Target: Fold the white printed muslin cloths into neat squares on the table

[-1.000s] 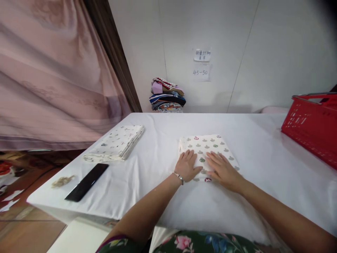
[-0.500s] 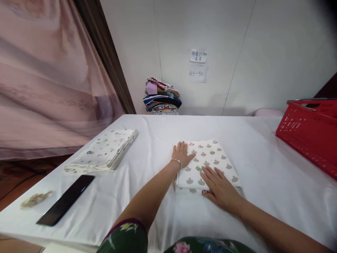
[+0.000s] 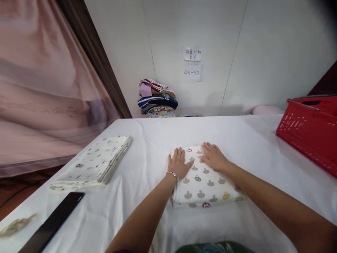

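A folded white cloth with a mushroom print [image 3: 204, 182] lies on the white-covered table [image 3: 258, 147] in front of me. My left hand [image 3: 178, 163], with a bracelet on the wrist, lies flat and open on the cloth's far left corner. My right hand [image 3: 213, 157] rests flat and open on the cloth's far edge, just right of the left hand. Both palms press down on the fabric and neither hand grips anything.
A second folded printed cloth [image 3: 98, 162] lies at the left. A black phone [image 3: 48, 225] and a small beige tangle [image 3: 14, 226] lie near the front left edge. A red basket [image 3: 312, 131] stands at the right. Stacked clothes [image 3: 156, 98] sit by the wall, a pink curtain [image 3: 39, 88] hangs left.
My right hand has slid from the cloth's near edge up to its far edge. My left hand stays near the far left corner. The view has shifted closer and to the right.
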`<act>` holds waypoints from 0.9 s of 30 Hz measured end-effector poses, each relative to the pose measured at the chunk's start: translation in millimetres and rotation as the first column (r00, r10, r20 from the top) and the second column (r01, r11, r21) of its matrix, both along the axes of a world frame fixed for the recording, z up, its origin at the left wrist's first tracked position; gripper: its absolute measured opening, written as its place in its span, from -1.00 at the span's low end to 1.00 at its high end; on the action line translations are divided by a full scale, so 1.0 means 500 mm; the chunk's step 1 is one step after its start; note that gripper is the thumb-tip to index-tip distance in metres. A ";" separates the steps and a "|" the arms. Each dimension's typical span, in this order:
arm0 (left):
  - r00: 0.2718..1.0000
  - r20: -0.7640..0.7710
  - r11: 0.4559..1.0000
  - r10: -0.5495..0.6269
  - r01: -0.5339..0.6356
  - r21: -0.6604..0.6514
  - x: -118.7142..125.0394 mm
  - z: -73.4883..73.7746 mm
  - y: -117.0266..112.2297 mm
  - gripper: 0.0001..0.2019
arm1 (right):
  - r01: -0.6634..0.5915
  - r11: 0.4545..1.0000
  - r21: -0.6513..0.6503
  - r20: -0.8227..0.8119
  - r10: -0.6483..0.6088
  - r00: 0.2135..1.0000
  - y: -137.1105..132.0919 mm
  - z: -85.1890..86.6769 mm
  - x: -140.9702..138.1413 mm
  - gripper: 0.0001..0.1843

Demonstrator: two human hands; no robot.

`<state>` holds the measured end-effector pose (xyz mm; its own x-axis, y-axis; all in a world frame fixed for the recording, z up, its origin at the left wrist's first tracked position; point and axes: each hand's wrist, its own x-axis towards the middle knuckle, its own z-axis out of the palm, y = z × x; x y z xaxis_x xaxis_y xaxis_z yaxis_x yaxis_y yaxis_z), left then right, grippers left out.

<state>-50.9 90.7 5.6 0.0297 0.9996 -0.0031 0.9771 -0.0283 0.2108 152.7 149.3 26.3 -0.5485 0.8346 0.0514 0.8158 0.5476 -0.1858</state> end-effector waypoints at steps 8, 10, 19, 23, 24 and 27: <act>0.999 0.041 1.000 0.006 -0.005 -0.023 -0.001 -0.006 0.001 -0.23 | 0.043 0.998 0.033 -0.013 -0.043 0.999 0.047 -0.075 0.029 -0.29; 0.998 0.062 1.000 0.008 -0.007 -0.025 -0.001 -0.004 0.001 -0.24 | 0.044 0.999 0.024 -0.033 -0.043 0.999 0.046 -0.074 0.027 -0.29; 0.951 0.279 0.990 0.131 -0.139 0.009 -0.020 0.005 0.009 -0.41 | 0.260 0.921 -0.291 -0.468 -0.374 0.801 0.060 -0.061 0.072 -0.39; 0.866 0.349 0.931 0.357 -0.359 -0.061 -0.047 0.013 0.037 -0.33 | 0.318 0.803 -0.504 -0.481 -0.567 0.669 0.065 -0.049 0.104 -0.21; 0.843 0.359 0.916 0.399 -0.388 -0.107 -0.055 0.017 0.046 -0.28 | 0.308 0.766 -0.565 -0.479 -0.608 0.633 0.069 -0.045 0.109 -0.16; 0.799 0.377 0.883 0.469 -0.406 -0.237 -0.075 0.030 0.071 -0.21 | 0.226 0.626 -0.746 -0.443 -0.720 0.534 0.089 -0.032 0.115 -0.01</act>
<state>-88.3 125.9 20.7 -0.3807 0.8960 -0.2286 0.6988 0.4407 0.5634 210.3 194.0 10.2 -0.0621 0.9332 -0.3540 0.4083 -0.2999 -0.8622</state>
